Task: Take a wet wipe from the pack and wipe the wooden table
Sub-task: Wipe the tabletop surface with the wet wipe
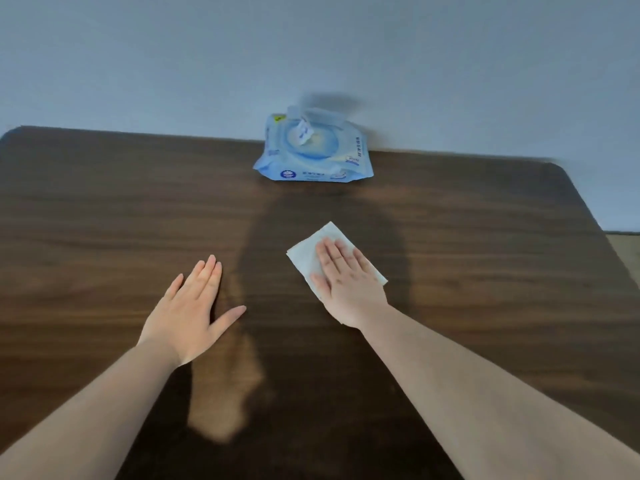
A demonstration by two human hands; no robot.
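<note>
Right hand (341,282) presses flat on the wet wipe (311,254); left hand (194,310) rests spread.
Wipe is out of the pack (313,150); most of the wooden table (104,202) likely needs wiping.

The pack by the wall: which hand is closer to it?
Right. The right hand lies flat on the wipe, just below the pack; the left hand rests farther back, leftward.
</note>
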